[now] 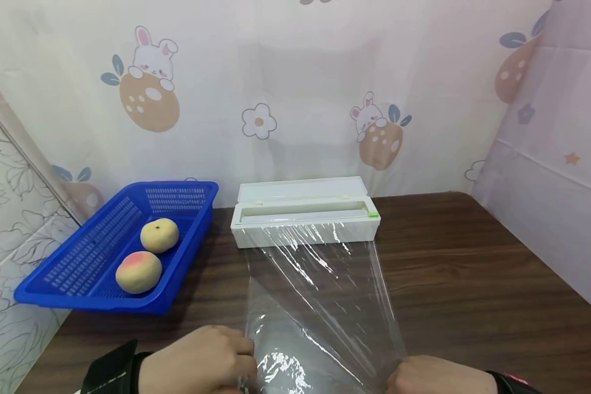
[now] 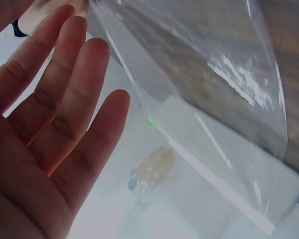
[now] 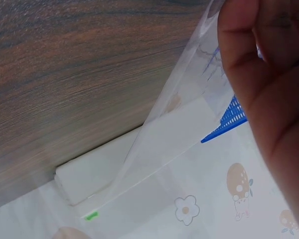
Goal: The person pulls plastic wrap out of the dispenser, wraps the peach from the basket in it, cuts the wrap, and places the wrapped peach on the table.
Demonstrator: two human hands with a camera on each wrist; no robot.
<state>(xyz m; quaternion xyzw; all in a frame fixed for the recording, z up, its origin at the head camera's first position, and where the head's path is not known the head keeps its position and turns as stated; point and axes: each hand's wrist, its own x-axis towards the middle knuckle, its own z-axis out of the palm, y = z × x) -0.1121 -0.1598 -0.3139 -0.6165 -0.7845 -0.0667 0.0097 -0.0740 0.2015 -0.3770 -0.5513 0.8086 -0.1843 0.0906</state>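
Clear film (image 1: 325, 306) runs toward you from a long white box (image 1: 301, 204), over its front wall and down above the dark wooden table (image 1: 453, 284). The box sits at the back, near the patterned cloth (image 1: 315, 71); its lid (image 1: 302, 189) is up, tilted back. A green piece (image 1: 372, 214) marks the right end.

Your left hand (image 1: 202, 358): at the film's left edge, near end, fingers bent, pinching it; the contact itself is mostly hidden. Left wrist view shows the other fingers loosely spread.

Your right hand (image 1: 435, 375): at the right edge, fingers curled in, pinching the near corner; the fingertips are cut off. The sheet spans the gap between your hands, with long creases and bright glare.

Left of the box, near but apart: a blue slotted basket (image 1: 96, 260). Two pale yellow fruits inside, the nearer one (image 1: 139, 273) blushed red, the farther one (image 1: 160, 235) just beside it. Black bands (image 1: 113, 372) circle your wrists.
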